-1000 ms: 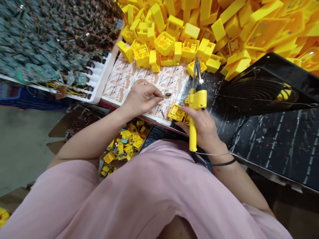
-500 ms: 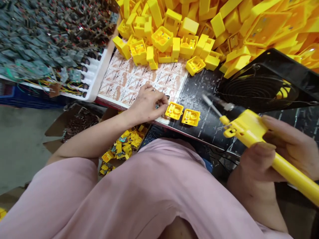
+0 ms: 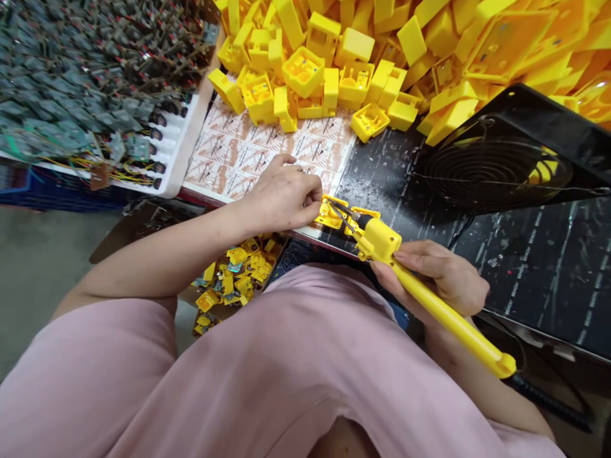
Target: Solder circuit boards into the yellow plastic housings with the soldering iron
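Observation:
My right hand (image 3: 442, 277) is wrapped around the yellow handle of a soldering iron (image 3: 420, 286), with a black cable trailing from its back end. The iron's metal tip and a thin feed tube reach over a small yellow plastic case (image 3: 329, 215) near the table's front edge. At that case's left side is my left hand (image 3: 291, 197), thumb and fingers pinched together; what they hold is hidden. A second yellow case (image 3: 366, 212) lies just to the right, partly covered by the iron.
Heaped yellow cases (image 3: 305, 70) fill the back of the table. A black fan (image 3: 496, 165) stands at right. Circuit boards with wires are piled in a white foam tray (image 3: 179, 152) at left. Below the table edge is a box of yellow parts (image 3: 238, 273).
My right hand has brought the soldering iron left and down from the fan's side to the left yellow case. My left hand stays by that case, fingers still pinched.

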Motion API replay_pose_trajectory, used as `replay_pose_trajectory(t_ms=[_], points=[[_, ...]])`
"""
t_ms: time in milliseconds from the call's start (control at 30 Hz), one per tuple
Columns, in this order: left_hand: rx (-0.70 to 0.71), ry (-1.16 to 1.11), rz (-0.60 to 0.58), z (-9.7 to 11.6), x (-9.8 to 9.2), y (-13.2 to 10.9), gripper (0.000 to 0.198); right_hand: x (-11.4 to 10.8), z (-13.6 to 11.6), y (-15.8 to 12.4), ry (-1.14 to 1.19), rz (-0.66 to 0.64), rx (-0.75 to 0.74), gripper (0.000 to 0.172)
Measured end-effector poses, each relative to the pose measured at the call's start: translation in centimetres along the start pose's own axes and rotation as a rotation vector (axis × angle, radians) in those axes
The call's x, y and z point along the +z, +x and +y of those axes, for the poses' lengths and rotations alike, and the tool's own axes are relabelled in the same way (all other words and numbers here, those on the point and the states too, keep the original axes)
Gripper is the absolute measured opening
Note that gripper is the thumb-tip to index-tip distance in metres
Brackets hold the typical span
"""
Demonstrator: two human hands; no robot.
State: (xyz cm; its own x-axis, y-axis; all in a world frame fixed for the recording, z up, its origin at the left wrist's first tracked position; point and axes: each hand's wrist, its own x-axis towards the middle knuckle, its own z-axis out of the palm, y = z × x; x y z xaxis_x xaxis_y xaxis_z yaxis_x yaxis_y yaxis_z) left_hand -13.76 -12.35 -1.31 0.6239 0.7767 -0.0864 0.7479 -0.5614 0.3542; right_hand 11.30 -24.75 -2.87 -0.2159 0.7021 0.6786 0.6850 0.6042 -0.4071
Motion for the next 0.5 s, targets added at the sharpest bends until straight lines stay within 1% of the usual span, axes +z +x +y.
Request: replay_pose_trajectory(t_ms=[67,200,267,300,367,433,500], points=[[0.013,0.014,-0.009,0.0,-0.1,0.1,0.023,0.0,-0.2,0.4,-0.021,-0.036,-0.007,0.032],[0.041,0.024,-0.019,-0.1,-0.2,0.4,0.023,-0.6,-0.2,0.7,0.005,-0.059,-0.095,0.033],[0.046,0.023,-0.038,-0.1,-0.2,0.5,0.024,-1.2,-0.1,0.5,0.030,-0.049,-0.043,0.026],[0.048,0.021,-0.046,-0.1,-0.2,0.5,0.024,-1.5,-0.1,0.4,0.036,-0.037,0.011,0.022],[0.051,0.017,-0.050,-0.1,-0.3,0.6,0.024,-2.0,0.1,0.1,0.021,-0.022,0.097,0.022],[0.047,0.015,-0.048,-0.1,-0.3,0.6,0.023,-2.1,0.2,-0.2,-0.003,-0.023,0.122,0.024],[0.035,0.020,-0.047,0.0,-0.3,0.6,0.021,-2.0,0.3,-0.3,0.011,-0.032,0.102,0.021]])
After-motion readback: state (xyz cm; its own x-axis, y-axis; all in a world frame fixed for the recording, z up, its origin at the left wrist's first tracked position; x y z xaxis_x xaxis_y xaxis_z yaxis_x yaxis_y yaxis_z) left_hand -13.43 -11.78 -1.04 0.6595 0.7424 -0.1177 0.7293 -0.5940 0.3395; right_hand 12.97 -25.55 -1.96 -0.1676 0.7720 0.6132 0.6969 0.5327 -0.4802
